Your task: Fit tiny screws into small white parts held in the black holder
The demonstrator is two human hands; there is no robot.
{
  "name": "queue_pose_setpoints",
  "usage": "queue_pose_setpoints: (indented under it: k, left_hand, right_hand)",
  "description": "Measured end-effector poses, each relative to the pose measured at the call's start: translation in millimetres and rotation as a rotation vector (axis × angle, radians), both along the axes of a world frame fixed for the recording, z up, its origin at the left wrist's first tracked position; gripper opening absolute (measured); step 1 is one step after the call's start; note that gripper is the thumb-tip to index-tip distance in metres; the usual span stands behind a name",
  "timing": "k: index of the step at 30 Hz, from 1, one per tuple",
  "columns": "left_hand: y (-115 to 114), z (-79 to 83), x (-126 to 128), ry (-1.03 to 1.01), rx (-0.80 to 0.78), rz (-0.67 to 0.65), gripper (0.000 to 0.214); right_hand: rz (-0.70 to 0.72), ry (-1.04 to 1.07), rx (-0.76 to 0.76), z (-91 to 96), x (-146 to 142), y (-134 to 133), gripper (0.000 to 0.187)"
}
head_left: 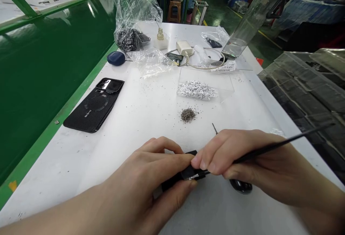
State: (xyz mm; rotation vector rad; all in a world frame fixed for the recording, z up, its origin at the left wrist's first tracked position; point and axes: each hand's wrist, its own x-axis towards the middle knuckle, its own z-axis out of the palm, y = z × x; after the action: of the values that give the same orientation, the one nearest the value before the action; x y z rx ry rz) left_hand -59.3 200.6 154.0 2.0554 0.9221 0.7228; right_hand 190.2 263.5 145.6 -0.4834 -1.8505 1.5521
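My left hand (151, 177) pinches a small black part (190, 172) low over the white table, its fingers around the far and near sides. Against that part's right edge is my right hand (231, 156), closed on a slim black tool (283, 142) that looks like tweezers and slants up to the right. A small silvery piece (192, 177) shows at the black part's near edge. Below the right hand is a glossy black rounded handle (242, 186). A thin dark shaft (215, 128) sticks out beyond the knuckles; whether the two join is hidden.
Ahead lie a pile of tiny screws (188, 115) and a clear bag of small white pieces (198, 90). A black phone (94, 105) rests at left, a charger (184, 48) and bottle (248, 26) farther back. A green panel (54, 69) borders the left; clear-lidded trays (309, 91) stand right.
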Motion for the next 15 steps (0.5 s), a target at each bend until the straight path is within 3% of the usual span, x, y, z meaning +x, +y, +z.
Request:
queue_pose_setpoints:
  k: [8, 10, 13, 15]
  left_hand:
    - [0.2, -0.1, -0.1, 0.007, -0.032, -0.003, 0.021]
    - [0.5, -0.1, 0.2, -0.005, -0.034, -0.002, 0.022]
    - [0.9, -2.0, -0.3, -0.031, -0.017, 0.016, 0.026]
    - [0.2, -5.2, -1.6, -0.044, -0.007, 0.022, 0.031]
  right_hand:
    - [0.007, -0.018, 0.019, 3.2, 2.2, -3.2, 0.009]
    - [-0.045, 0.022, -0.018, 2.6, 2.3, -2.6, 0.007]
    - [-0.360, 0.056, -0.005, -0.7, 2.6, 3.1, 0.007]
    - [-0.589, -0.043, 0.066, -4.5, 3.5, 9.2, 0.006]
